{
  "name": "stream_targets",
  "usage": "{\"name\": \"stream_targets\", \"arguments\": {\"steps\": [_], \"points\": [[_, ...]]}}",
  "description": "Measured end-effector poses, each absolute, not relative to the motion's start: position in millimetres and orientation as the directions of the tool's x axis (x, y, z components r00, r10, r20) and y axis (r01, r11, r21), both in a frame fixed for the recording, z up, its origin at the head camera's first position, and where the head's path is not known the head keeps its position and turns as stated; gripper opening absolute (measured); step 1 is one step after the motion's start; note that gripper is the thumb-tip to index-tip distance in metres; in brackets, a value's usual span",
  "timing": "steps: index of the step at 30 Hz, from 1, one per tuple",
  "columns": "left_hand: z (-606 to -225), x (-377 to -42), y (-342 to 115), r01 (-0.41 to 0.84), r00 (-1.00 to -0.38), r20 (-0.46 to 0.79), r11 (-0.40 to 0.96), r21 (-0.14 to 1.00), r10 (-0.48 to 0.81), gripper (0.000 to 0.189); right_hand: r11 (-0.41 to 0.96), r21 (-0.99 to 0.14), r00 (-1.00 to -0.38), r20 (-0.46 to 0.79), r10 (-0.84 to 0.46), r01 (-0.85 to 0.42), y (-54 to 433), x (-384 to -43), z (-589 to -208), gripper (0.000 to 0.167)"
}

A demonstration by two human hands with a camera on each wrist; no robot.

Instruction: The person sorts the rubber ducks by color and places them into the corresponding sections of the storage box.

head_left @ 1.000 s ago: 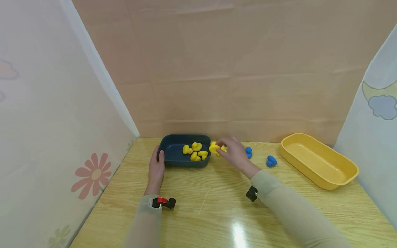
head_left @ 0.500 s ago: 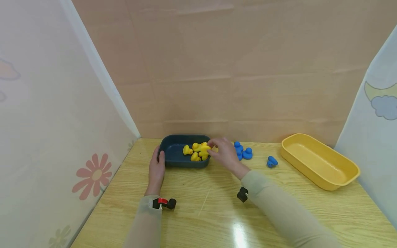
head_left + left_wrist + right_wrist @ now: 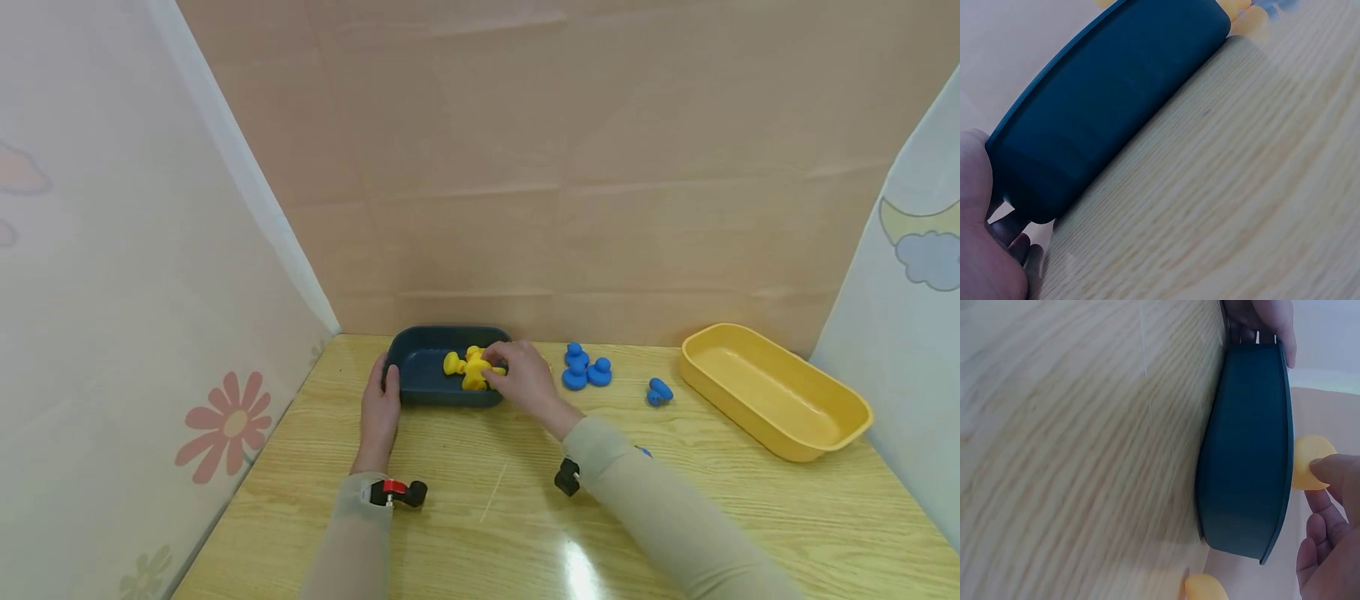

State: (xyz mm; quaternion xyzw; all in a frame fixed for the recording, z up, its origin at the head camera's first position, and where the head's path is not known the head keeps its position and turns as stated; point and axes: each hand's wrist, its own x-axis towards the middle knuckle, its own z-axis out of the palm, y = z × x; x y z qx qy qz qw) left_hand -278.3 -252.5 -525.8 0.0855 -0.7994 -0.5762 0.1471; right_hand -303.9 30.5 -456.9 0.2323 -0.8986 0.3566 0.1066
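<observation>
In the head view a dark blue tub (image 3: 450, 399) stands at the back left of the table. My left hand (image 3: 379, 412) grips its left end, thumb at the rim. Over the tub's right half, my right hand (image 3: 527, 380) pinches a yellow rubber duck (image 3: 476, 372) between thumb and fingers. The right wrist view has this duck (image 3: 1307, 449) just above the rim. Inside the tub lies another yellow duck (image 3: 452, 363); others there are partly covered by the held duck and my fingers. From the left wrist, the tub's long outer wall (image 3: 1110, 112) fills the upper left.
Three blue ducks (image 3: 576, 375) sit close together right of my right hand, and a single blue duck (image 3: 659, 392) lies farther right. Something small and blue (image 3: 642, 451) shows beside the right sleeve. A yellow tub (image 3: 776, 392) stands at the right. Partition walls border both sides.
My right hand has carried the yellow duck leftward, from beside the tub's right end to over its inside. The left hand and the tub stay put. More blue ducks have come into sight.
</observation>
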Motion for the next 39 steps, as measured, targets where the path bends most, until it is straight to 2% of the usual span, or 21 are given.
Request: {"name": "stream_targets", "arguments": {"steps": [24, 39], "points": [[-525, -277, -250, 0.03, -0.942, 0.137, 0.328, 0.944, -0.306, 0.065, 0.604, -0.629, -0.872, 0.35, -0.342, -0.489, 23, -302, -460, 0.029], [-523, -276, -250, 0.032, -0.94, 0.144, 0.338, 0.94, -0.31, 0.063, 0.666, -0.642, -0.924, 0.307, -0.229, -0.379, 54, -308, -451, 0.046]]}}
